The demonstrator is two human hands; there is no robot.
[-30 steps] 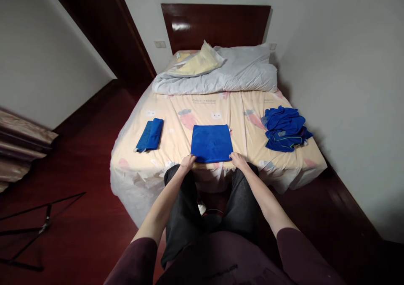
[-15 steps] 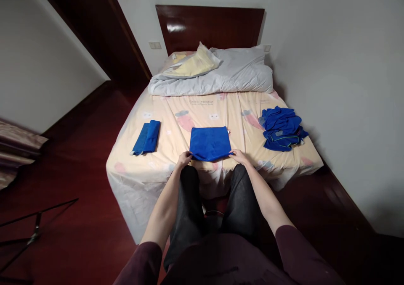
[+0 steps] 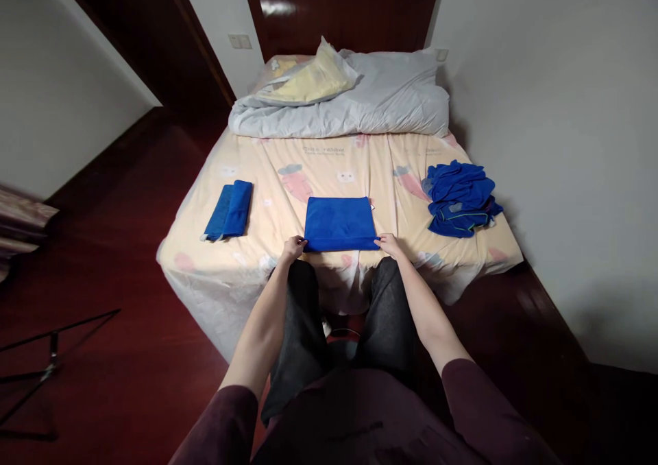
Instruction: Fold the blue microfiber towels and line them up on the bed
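Note:
A blue cloth (image 3: 340, 219) lies flat on the patterned bed sheet (image 3: 272, 211), its near edge turned up in a narrow strip. My left hand (image 3: 294, 247) pinches the near left corner, and my right hand (image 3: 389, 245) pinches the near right corner. To the left rest folded blue cloths (image 3: 229, 210), side by side and overlapping. A crumpled heap of blue cloths (image 3: 461, 197), one with a green edge, sits on the right side of the bed.
A grey quilt (image 3: 395, 98) and a yellow pillow (image 3: 314, 77) lie by the dark wooden headboard (image 3: 344, 12). On the floor at the lower left stands a black metal frame (image 3: 51, 365). White walls flank the bed.
The near edge of the middle cloth, curved and sagging before, now forms a straight folded strip between my hands. The camera view has shifted, so the bed appears higher in the picture.

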